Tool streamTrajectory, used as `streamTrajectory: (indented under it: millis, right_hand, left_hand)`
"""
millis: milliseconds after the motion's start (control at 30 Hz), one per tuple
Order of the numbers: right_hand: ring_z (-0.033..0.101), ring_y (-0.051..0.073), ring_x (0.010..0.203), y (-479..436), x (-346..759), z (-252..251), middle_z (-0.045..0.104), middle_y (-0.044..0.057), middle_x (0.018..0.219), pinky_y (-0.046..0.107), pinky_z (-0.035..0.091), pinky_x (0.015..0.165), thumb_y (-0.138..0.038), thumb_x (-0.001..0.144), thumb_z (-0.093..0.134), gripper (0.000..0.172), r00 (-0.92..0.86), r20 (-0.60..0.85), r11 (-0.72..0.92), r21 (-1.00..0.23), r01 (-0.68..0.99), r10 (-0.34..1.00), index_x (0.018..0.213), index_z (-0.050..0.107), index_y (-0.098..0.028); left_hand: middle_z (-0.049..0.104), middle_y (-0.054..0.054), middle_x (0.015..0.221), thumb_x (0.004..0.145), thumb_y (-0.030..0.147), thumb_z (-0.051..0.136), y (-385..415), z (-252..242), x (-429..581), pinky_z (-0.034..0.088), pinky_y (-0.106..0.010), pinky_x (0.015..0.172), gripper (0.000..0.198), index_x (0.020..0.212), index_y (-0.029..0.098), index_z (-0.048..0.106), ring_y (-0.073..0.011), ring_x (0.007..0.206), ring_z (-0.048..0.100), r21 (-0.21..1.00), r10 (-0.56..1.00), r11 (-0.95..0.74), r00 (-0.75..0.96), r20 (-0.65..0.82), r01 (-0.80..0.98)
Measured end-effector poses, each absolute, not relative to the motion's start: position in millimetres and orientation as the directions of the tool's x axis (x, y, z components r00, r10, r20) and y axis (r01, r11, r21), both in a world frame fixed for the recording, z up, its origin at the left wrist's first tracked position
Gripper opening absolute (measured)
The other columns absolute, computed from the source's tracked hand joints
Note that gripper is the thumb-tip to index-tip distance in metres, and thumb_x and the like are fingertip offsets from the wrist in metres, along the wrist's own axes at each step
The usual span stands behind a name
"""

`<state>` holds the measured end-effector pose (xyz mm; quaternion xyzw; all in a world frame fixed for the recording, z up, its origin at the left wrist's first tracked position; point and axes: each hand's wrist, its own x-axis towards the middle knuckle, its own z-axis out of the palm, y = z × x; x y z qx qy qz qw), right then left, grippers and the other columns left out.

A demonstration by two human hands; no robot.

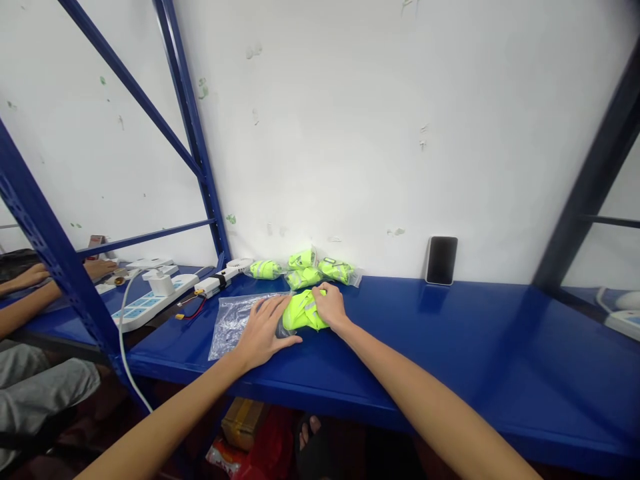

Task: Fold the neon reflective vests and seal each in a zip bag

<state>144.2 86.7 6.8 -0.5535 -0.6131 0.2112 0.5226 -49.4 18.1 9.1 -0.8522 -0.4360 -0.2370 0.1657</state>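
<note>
A folded bright yellow-green reflective vest lies on the blue tabletop, its left end at the mouth of a clear plastic bag. My right hand is closed on the vest's upper right side, with the fingertips partly hidden. Flat over the bag's right part rests my left hand, fingers stretched out and thumb apart, touching the vest's left end. How far the vest sits inside the bag is hidden by that hand. Just behind, several similar vests in clear bags are grouped near the wall.
A dark-screened phone leans on the wall at right. To the left are a white power strip, a small white fan, a white device with wires and a blue rack post. Beyond it, a co-worker's hand shows.
</note>
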Motion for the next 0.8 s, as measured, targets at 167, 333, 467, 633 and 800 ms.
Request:
streamTrajectory:
  millis: [167,333,467,633,800]
  right_hand:
    - [0.055,0.02,0.069,84.9,150.6,7.8,0.064,0.003,0.071,0.027,0.034,0.064,-0.037,0.078,0.046,0.023,0.2,0.399,0.281,-0.852,0.442,0.895,0.065,0.057,-0.021]
    - [0.053,0.019,0.066,77.9,149.0,13.1,0.061,0.002,0.067,0.027,0.033,0.063,-0.038,0.079,0.045,0.024,0.196,0.438,0.324,-0.842,0.431,0.877,0.063,0.052,-0.021]
    - [0.051,0.016,0.063,64.2,142.4,19.8,0.058,-0.001,0.064,0.026,0.035,0.062,-0.038,0.082,0.045,0.026,0.107,0.569,0.498,-0.784,0.371,0.816,0.064,0.051,-0.02]
    - [0.055,0.016,0.07,54.1,137.5,21.6,0.061,-0.001,0.075,0.026,0.038,0.068,-0.035,0.084,0.046,0.018,0.1,0.625,0.579,-0.763,0.289,0.774,0.076,0.054,-0.02]
    - [0.054,0.016,0.067,54.4,135.0,17.8,0.058,-0.001,0.07,0.026,0.037,0.066,-0.037,0.084,0.046,0.02,0.1,0.611,0.548,-0.761,0.347,0.785,0.073,0.05,-0.021]
  left_hand:
    - [0.033,-0.015,0.147,0.081,0.06,0.053,16.0,10.8,-44.7,0.031,-0.046,0.107,0.089,0.149,0.02,0.012,-0.0306,0.135,0.031,-0.077,0.644,-0.63,0.575,0.504,0.773]
    - [0.038,-0.013,0.145,0.083,0.059,0.051,16.4,26.2,-43.7,0.031,-0.044,0.108,0.085,0.149,0.02,0.015,-0.03,0.135,0.032,-0.153,0.623,-0.609,0.589,0.514,0.778]
    - [0.036,-0.016,0.146,0.064,0.077,0.056,16.2,36.7,-41.3,0.021,-0.052,0.11,0.11,0.147,0.017,0.018,-0.036,0.137,0.024,-0.169,0.671,-0.506,0.509,0.54,0.846]
    - [0.048,-0.013,0.136,0.062,0.077,0.058,10.0,42.4,-29.0,0.02,-0.053,0.109,0.101,0.142,0.022,0.028,-0.0322,0.128,0.04,-0.041,0.769,-0.476,0.438,0.465,0.879]
    - [0.054,-0.013,0.123,0.064,0.071,0.061,3.9,41.7,-14.3,0.019,-0.054,0.108,0.091,0.136,0.022,0.035,-0.0317,0.119,0.048,-0.058,0.741,-0.477,0.437,0.51,0.877]
